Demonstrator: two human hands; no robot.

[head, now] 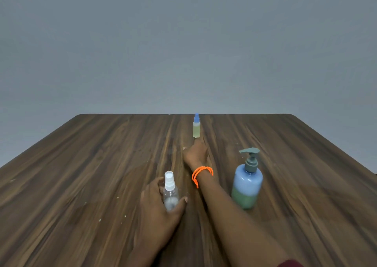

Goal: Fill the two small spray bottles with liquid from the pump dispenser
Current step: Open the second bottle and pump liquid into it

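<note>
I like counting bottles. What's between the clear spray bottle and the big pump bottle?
In the head view, the right forearm with its orange bracelet crosses between the clear spray bottle and pump bottle.

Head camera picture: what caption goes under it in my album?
Left hand grips clear spray bottle; right hand reaches toward blue-capped bottle, pump dispenser nearby.

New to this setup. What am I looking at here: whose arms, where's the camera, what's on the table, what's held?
No machine here: a person works with bare hands, filmed by one wide-angle camera on their head, looking forward and down. On the wooden table stand a pump dispenser, partly full, a clear spray bottle with a white top, and further off a small blue-capped bottle holding yellowish liquid. The left hand curls round the clear bottle. The right hand, with an orange wrist cord, reaches to the blue-capped one; whether it touches is unclear.
</note>
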